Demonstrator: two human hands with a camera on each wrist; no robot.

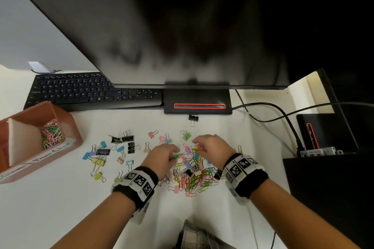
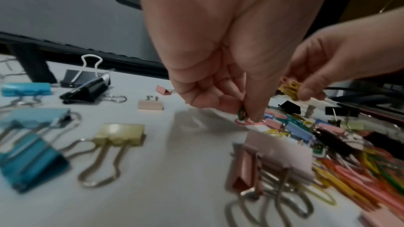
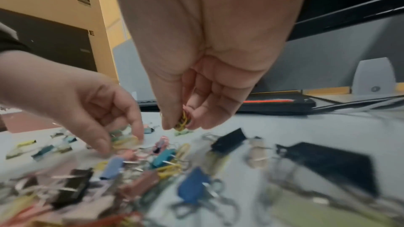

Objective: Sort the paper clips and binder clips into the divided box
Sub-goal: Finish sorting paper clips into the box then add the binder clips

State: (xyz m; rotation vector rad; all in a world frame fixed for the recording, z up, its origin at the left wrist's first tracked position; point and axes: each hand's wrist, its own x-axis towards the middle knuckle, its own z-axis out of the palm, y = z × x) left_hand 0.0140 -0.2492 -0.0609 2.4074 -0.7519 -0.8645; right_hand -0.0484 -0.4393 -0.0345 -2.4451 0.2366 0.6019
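Hands are working the mixed heap at lower centre of the table (image 1: 50, 208); the left hand (image 1: 162, 157) is pinching a green paper clip (image 1: 176, 156); the right hand (image 1: 212, 145) is pinching yellow paper clips (image 3: 183, 122), likely gathering several per trip; the divided box (image 1: 66, 119) is waiting at left, paper clips inside; binder clips (image 1: 101, 151) are lying scattered.

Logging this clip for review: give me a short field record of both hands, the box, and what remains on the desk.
left hand: pinches a small green paper clip above the pile
right hand: pinches a bunch of yellow paper clips
terracotta divided box: left of the desk; one compartment holds mixed-colour paper clips
mixed pile of clips: on the white desk between the wrists
scattered binder clips: loose, left of the pile
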